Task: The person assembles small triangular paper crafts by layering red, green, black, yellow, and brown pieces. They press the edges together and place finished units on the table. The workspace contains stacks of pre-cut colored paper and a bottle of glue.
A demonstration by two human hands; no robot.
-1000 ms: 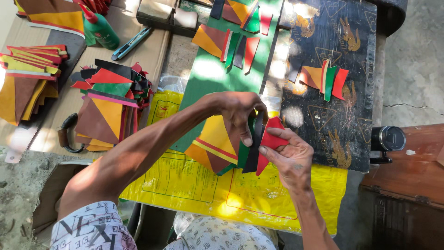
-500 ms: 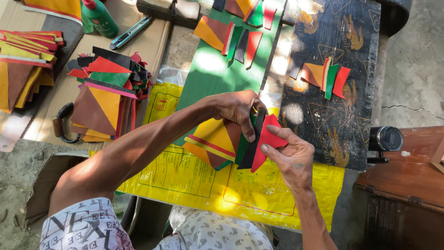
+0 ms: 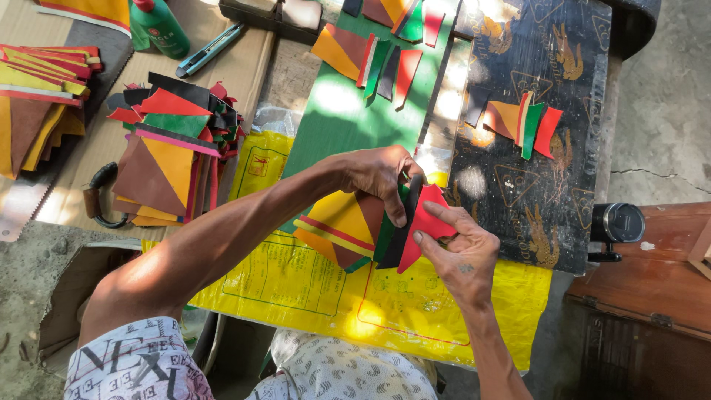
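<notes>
left hand (image 3: 381, 176) + right hand (image 3: 458, 255) | pinching red piece (image 3: 426, 222) | over yellow sheet (image 3: 296, 285)

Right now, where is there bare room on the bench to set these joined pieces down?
Free: the green board between the top strips and the left hand; the yellow sheet below the held pieces. Crowded: the pile at left, and the black mat around its small fan.

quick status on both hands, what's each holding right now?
Left hand: closed, pinching the black strip of the fanned patchwork piece.
Right hand: closed, fingers gripping the red strip of the same piece.
</notes>
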